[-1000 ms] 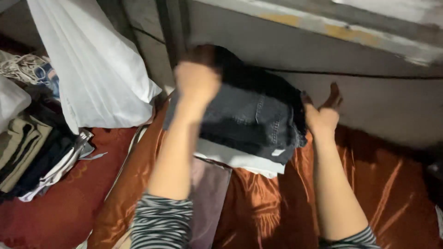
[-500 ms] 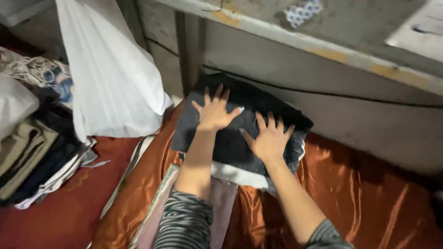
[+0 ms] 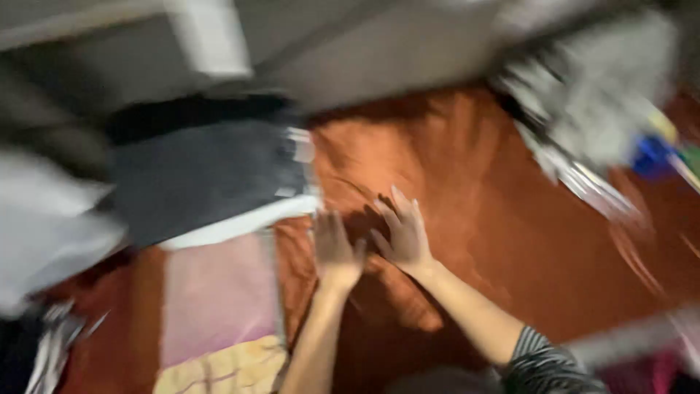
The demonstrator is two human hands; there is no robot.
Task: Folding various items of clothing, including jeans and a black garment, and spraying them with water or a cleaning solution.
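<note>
Both grips open: left hand [image 3: 337, 252] and right hand [image 3: 403, 235] flat on rust-orange sheet [image 3: 467, 182], folded dark clothes [image 3: 208, 171] just left, bare sheet rightward.

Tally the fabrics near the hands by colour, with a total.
Dark grey folded garment: 1
White folded cloth under it: 1
Rust-orange satin sheet: 1
Pink cloth: 1
Pale yellow cloth: 1
Total: 5
</note>
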